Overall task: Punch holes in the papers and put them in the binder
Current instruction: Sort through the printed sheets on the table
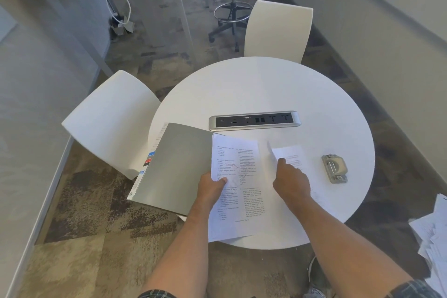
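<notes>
Plainly, the printed papers point(238, 184) lay as a loose stack on the near-left part of the round white desk point(278, 84), their near edge hanging slightly past the rim at six o'clock. They overlapped the right edge of the grey binder point(174, 164), which sat at about eight o'clock and jutted off the desk toward a white chair point(108, 121); that overlap looked meant to keep sheets and cover together while they were sorted. The left hand point(211, 190) pinned the stack at its left margin, thumb on top of the page and the remaining fingers hidden beneath, so it was pinching the papers to steady them. The right hand point(291, 180) reached toward one o'clock of the stack, where a separate sheet point(289, 156) was lifted and blurred; its fingers were curled at that sheet's lower edge, apparently grasping it, though the blur kept the grip from being certain. Probably one page was being peeled off for punching. The hole punch point(335, 168) waited untouched at three o'clock, well apart from both hands. Beyond, at twelve o'clock, a power strip point(255, 120) was set into the desk.
</notes>
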Action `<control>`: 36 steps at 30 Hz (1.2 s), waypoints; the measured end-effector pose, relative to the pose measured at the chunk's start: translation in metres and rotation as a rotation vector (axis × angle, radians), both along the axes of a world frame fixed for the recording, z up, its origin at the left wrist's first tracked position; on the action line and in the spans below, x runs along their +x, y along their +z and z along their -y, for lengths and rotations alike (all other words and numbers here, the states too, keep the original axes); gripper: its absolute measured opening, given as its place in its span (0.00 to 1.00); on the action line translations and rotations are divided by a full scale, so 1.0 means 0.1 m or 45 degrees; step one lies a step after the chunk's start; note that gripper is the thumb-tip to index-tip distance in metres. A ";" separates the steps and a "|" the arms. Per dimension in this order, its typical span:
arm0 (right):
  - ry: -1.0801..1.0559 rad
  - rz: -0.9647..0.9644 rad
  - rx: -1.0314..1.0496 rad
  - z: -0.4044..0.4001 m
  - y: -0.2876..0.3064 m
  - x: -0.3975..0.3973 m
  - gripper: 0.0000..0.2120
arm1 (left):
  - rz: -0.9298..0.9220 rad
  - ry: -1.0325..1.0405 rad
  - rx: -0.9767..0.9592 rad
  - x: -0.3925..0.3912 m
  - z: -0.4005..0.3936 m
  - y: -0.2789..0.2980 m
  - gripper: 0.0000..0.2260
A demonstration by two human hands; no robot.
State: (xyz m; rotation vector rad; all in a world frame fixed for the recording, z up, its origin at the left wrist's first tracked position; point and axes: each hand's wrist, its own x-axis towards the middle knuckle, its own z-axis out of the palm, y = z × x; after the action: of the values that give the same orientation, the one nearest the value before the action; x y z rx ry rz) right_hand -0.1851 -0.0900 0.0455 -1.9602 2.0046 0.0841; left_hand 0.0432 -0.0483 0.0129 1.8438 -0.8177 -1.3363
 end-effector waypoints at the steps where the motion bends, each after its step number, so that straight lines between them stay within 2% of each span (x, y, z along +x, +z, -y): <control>1: -0.013 0.034 -0.013 0.01 0.04 0.03 0.13 | -0.001 -0.011 0.005 -0.02 -0.02 0.02 0.12; 4: -0.078 0.302 -0.033 0.05 0.12 0.15 0.13 | -0.018 -0.082 0.012 -0.11 -0.06 0.10 0.15; 9: -0.225 0.881 0.115 0.09 0.20 0.42 0.19 | -0.151 -0.186 -0.062 -0.28 -0.08 0.33 0.22; 13: -0.201 1.135 0.260 0.06 0.24 0.56 0.24 | -0.271 -0.172 -0.086 -0.36 -0.04 0.47 0.27; 15: -0.126 1.156 0.314 0.05 0.25 0.58 0.24 | -0.296 -0.128 -0.069 -0.37 -0.01 0.50 0.24; 18: 0.098 1.027 0.264 0.02 0.26 0.55 0.19 | -0.339 -0.040 -0.098 -0.35 -0.01 0.51 0.11; 20: 0.283 0.876 0.264 0.00 0.27 0.51 0.16 | -0.369 -0.008 -0.122 -0.33 0.00 0.49 0.18; 22: 0.427 0.790 0.288 0.00 0.28 0.47 0.13 | -0.330 0.008 -0.148 -0.30 0.00 0.44 0.16; 24: 0.414 0.862 0.252 0.01 0.29 0.42 0.12 | -0.326 0.038 -0.166 -0.24 -0.01 0.38 0.10; 26: 0.228 1.005 0.109 0.03 0.29 0.33 0.11 | -0.349 0.041 -0.183 -0.19 0.00 0.36 0.11; 27: 0.109 1.042 -0.004 0.05 0.27 0.27 0.14 | -0.352 0.045 -0.175 -0.16 0.00 0.38 0.12; 29: -0.149 1.059 -0.156 0.08 0.24 0.12 0.27 | -0.384 0.079 -0.152 -0.11 0.03 0.42 0.12; 31: -0.409 1.168 -0.051 0.10 0.24 -0.03 0.46 | -0.445 0.099 -0.161 -0.08 0.06 0.48 0.16; 32: -0.504 1.294 0.053 0.11 0.24 -0.09 0.52 | -0.476 0.090 -0.165 -0.07 0.08 0.51 0.20; 34: -0.564 1.510 0.225 0.12 0.25 -0.17 0.58 | -0.544 0.013 -0.185 -0.05 0.11 0.57 0.27; 36: -0.509 1.606 0.318 0.14 0.29 -0.22 0.62 | -0.601 -0.077 -0.211 -0.06 0.12 0.66 0.31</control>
State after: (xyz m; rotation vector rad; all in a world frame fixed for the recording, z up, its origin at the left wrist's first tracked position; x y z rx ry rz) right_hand -0.2074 -0.1043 0.0741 -0.9309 1.3224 -0.7538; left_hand 0.0375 -0.0607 0.0786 1.3087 -0.7079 -1.6045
